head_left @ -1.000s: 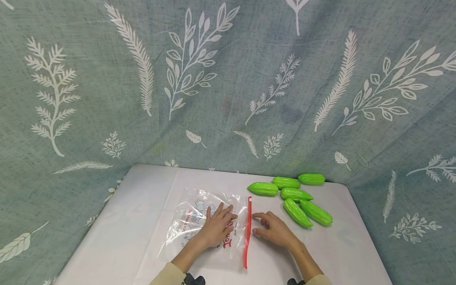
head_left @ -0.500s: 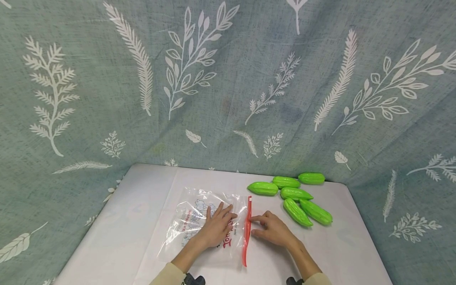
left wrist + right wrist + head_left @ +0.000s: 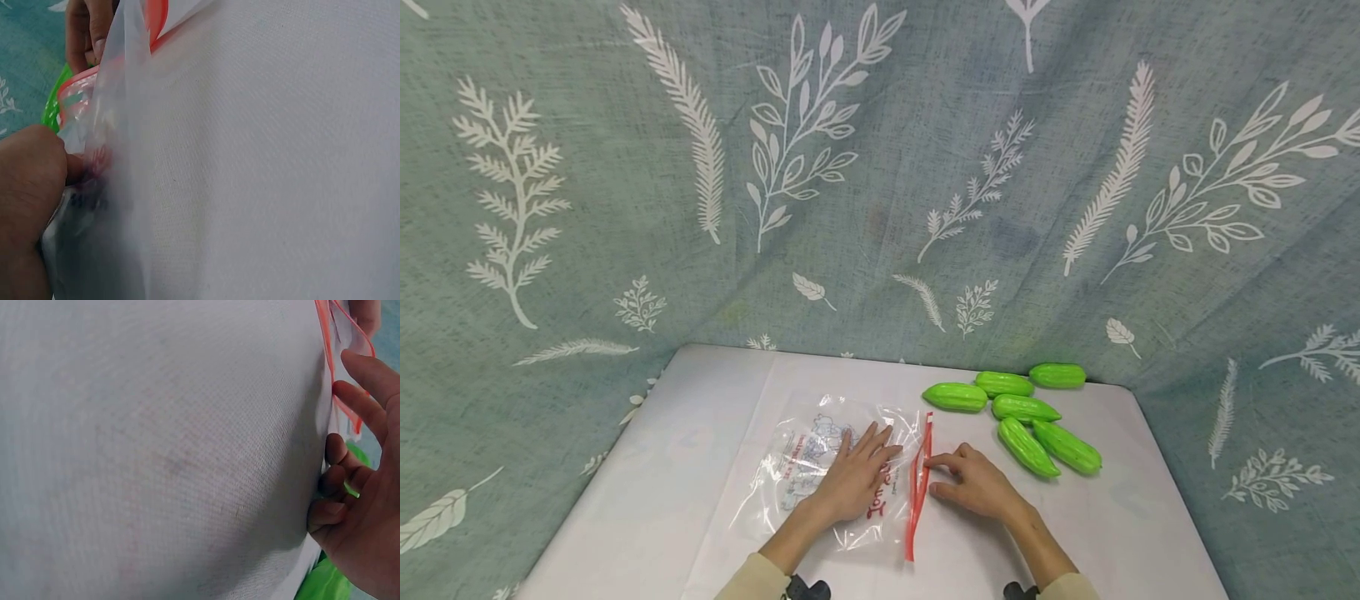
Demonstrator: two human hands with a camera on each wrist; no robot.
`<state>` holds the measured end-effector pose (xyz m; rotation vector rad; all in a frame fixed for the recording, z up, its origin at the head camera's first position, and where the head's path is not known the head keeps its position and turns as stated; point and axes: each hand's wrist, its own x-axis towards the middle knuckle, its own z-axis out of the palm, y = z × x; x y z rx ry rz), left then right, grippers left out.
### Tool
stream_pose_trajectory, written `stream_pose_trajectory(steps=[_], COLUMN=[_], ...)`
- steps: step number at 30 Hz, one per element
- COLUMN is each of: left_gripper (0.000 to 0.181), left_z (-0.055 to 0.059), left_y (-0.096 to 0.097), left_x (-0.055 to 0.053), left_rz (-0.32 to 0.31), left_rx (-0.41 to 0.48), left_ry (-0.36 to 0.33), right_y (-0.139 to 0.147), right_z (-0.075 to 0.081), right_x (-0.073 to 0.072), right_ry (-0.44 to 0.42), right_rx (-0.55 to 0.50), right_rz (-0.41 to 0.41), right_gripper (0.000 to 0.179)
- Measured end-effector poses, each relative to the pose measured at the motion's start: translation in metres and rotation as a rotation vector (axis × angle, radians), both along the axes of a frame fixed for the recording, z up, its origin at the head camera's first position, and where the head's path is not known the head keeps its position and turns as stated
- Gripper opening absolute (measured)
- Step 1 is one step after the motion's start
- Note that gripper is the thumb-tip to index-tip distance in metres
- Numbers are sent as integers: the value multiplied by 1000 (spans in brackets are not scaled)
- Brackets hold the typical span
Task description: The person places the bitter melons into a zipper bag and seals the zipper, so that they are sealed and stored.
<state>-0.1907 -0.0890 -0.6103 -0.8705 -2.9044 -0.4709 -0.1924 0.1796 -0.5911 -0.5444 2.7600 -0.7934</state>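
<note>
Working with both hands apart, one on each side of the red zip edge. Resting on the clear plastic bag with the left hand, with fingers straight and fanned, pinching nothing. Covering part of the bag's print with that hand, and leaving the zip edge between the hands. Touching the edge with the index finger of the right hand, holding the thumb separate and curling the remaining fingers, clamping on nothing. Showing two red strips parted beside the right fingertip. Seeing six green vegetables grouped beyond the right hand on the white table covering.

Risking a sliding bag if pushing with the right index finger while easing pressure under the left hand. Risking loss of the gap if withdrawing the fingertip too soon, probably letting the limp film fall flat. Risking stretched film from pulling one strip hard while pinning both layers under the left hand. Risking a missed layer from entering outside the gap; being unable to tell exactly how deep the fingertip is reaching. Risking bumped vegetables from swinging the right hand forward.
</note>
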Motion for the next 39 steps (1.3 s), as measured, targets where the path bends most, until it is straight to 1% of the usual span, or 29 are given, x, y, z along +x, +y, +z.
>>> stream_pose_trajectory(steps=[3,6,9,11,15,19,22,25,28,33,36,39], left_gripper=[51,53,54,53,50,49,54,60,65,74,78,81], left_z=[1,3,4,5,4,2,1,1,0,-3,-5,-7], left_y=[0,0,1,2,2,3,4,6,9,15,19,22], left_x=[-1,-1,0,1,2,2,1,1,2,3,3,2], left_rz=[-37,-73,-94,-93,-77,-59,-44,-30,-15,9,32,59], left_rx=[17,24,31,29,35,47,48,47,34,55,63,50], left_ry=[17,18,-7,-30,-51,-28,-4,-1,3,27,31,31], right_y=[0,1,1,1,1,1,1,1,1,1,0,-1], right_z=[1,1,1,1,1,0,0,0,1,3,3,3], right_x=[0,1,2,2,2,2,2,1,2,2,2,2], right_ry=[4,14,14,13,15,22,35,55,51,49,51,45], right_rx=[0,-5,-9,-11,-13,-9,-4,-12,-16,-7,0,9], right_rz=[0,6,11,13,12,6,10,21,21,18,14,6], right_gripper=[41,42,42,42,41,41,41,41,42,42,42,42])
